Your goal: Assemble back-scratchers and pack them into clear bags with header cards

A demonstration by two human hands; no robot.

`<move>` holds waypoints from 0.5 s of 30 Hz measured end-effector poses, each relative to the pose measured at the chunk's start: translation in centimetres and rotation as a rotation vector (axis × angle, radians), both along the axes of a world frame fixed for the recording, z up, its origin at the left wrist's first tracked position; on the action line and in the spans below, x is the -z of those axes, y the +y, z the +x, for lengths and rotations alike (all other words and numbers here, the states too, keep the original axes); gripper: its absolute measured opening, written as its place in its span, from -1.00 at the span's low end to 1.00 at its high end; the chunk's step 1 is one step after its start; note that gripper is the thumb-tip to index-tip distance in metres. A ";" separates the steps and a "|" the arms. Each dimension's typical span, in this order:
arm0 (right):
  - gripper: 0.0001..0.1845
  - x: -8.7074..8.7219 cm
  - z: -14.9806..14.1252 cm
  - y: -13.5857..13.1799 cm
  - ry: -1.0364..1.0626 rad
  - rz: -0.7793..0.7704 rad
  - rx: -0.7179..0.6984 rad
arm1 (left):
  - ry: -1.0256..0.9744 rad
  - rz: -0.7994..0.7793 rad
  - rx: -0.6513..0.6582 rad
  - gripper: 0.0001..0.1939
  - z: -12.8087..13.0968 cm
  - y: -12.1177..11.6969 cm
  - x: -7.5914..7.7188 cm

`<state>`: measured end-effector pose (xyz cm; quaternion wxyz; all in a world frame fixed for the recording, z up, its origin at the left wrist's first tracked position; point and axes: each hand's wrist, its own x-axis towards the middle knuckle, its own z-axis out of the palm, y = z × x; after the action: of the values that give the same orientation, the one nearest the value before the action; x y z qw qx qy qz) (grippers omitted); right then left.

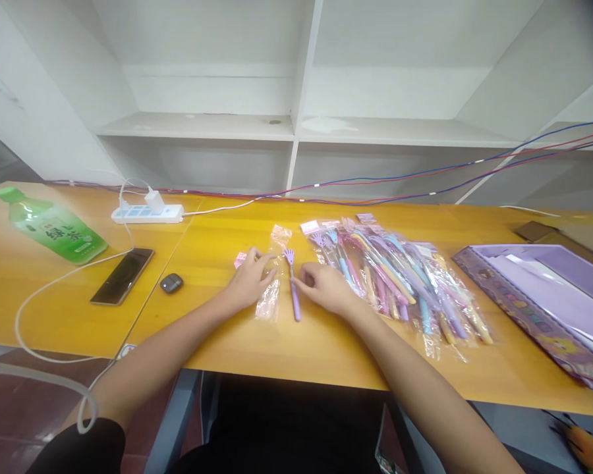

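Note:
A purple back scratcher (295,299) with a small hand-shaped head lies upright in view on the table, out of any wrapper. My right hand (323,284) is closed, its fingers curled and their tips at the scratcher's shaft, just above the handle. To the left of it lies a clear plastic sleeve (267,306), flat on the wood. My left hand (250,280) rests over the sleeve's left edge, thumb and fingers apart. A pink card (239,259) shows partly behind that hand.
Right of my hands lies a pile of bagged back scratchers (390,270), beside a purple printed box (538,309). On the left are a black earbud case (171,283), a phone (122,276), a green tea bottle (54,227) and a power strip (148,213) with a trailing white cable.

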<state>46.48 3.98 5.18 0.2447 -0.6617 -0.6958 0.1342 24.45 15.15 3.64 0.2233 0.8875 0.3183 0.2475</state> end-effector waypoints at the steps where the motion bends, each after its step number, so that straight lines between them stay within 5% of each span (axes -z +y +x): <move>1: -0.58 0.1 -0.5 0.0 -0.051 -0.028 0.001 | 0.034 0.021 -0.001 -0.67 -0.1 -0.3 -0.2; 8: -0.60 0.8 -1.7 0.2 -0.302 -0.209 0.165 | 0.186 0.121 0.266 -0.80 0.0 -1.2 -0.7; 15: -0.65 -0.3 -0.7 0.2 -0.182 -0.152 0.368 | 0.105 0.087 0.513 -0.71 0.0 -1.7 -0.9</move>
<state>45.79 4.21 5.47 0.1506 -0.8036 -0.5702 0.0793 24.41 13.50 4.50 0.2237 0.9595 0.0830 0.1498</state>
